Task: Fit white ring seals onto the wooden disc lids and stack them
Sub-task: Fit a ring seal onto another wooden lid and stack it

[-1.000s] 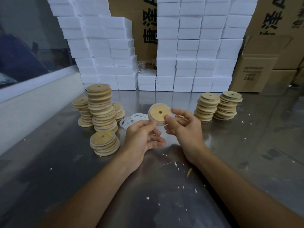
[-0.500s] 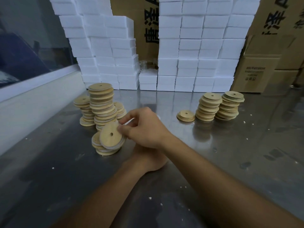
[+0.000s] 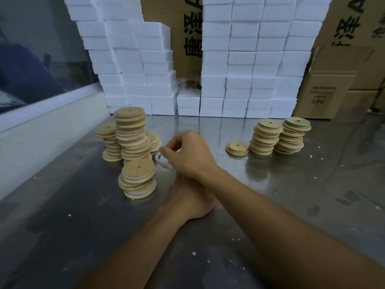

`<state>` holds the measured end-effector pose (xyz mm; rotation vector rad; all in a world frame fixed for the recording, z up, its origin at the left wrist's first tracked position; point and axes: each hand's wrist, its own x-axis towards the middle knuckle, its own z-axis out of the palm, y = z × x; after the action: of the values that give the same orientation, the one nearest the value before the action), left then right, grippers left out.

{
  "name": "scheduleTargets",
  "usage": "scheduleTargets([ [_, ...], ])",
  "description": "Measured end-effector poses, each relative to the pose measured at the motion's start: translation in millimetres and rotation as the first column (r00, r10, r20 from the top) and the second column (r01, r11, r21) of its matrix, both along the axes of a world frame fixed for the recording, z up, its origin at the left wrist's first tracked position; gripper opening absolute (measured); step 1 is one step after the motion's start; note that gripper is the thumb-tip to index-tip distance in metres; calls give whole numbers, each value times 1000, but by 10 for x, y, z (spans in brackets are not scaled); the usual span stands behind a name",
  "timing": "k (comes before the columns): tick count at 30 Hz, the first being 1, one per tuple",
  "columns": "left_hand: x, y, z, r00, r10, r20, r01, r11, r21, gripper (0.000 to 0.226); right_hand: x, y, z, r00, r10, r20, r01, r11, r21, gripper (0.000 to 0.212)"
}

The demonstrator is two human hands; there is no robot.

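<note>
White ring seals [image 3: 164,161] | thin, round | right hand [image 3: 188,156] pinches 1

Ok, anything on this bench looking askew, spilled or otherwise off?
Yes. The tall stack of sealed lids at left is ragged, discs offset and leaning. The short stack in front is also staggered. White crumbs dot the metal table. Nothing looks broken.

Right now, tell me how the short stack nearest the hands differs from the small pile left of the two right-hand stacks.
The short stack shows white rings between its discs; the small pile shows only bare wood. The short stack is taller and leans, while the small pile lies low and flat. Both hold round wooden discs with centre holes.
</note>
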<state>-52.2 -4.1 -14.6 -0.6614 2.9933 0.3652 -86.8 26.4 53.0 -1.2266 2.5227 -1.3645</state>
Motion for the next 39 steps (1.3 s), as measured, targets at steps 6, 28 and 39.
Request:
scheduleTargets([
  [6,60,-121,35,913,-64,-404,-21,979,-202,40,-542,416,-165,960,-242,-144,234,970,-69,21],
  [28,126,-186,136,791,162,-590,-264,960,-90,23,-1076,741,-552,881,-356,-313,449,839,307,47],
  [39,147,-143,164,777,46,-628,-213,958,-193,17,-913,872,-520,939,-340,-39,342,937,64,64],
])
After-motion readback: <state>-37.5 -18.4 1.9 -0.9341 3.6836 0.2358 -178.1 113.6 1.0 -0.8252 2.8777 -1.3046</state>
